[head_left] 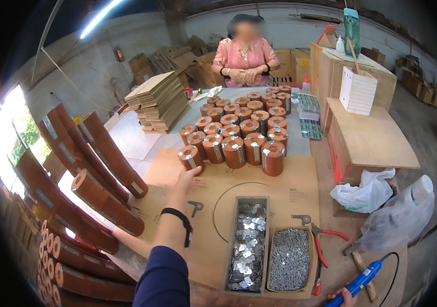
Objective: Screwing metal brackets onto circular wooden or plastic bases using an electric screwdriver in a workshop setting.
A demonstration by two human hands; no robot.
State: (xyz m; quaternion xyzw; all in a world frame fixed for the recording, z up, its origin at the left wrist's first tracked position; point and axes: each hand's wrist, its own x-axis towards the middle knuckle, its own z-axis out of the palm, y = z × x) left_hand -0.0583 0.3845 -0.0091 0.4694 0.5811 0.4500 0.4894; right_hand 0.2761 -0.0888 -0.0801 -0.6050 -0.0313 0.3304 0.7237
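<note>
My left hand [189, 178] reaches forward and is closed on the lower part of a short reddish-brown cylinder [190, 158] with a hole through its middle. This cylinder stands upright at the near left corner of a group of similar cylinders [234, 148], several with small metal tabs on their tops. At the lower right, my right hand [348, 298] grips a blue electric screwdriver [364, 279] with a black cord; part of that hand is cut off by the frame edge. A wooden tray of flat metal tabs [249, 240] and a box of screws [289, 258] lie between my hands.
Long brown tubes [107, 202] stand and lie at the left. Red-handled pliers [318, 245] and a hammer [364, 273] lie right of the screws. Cardboard pieces [158, 100] are stacked beyond. Across the table sits a person [245, 56] with hands together. Plastic bags [364, 192] rest at the right.
</note>
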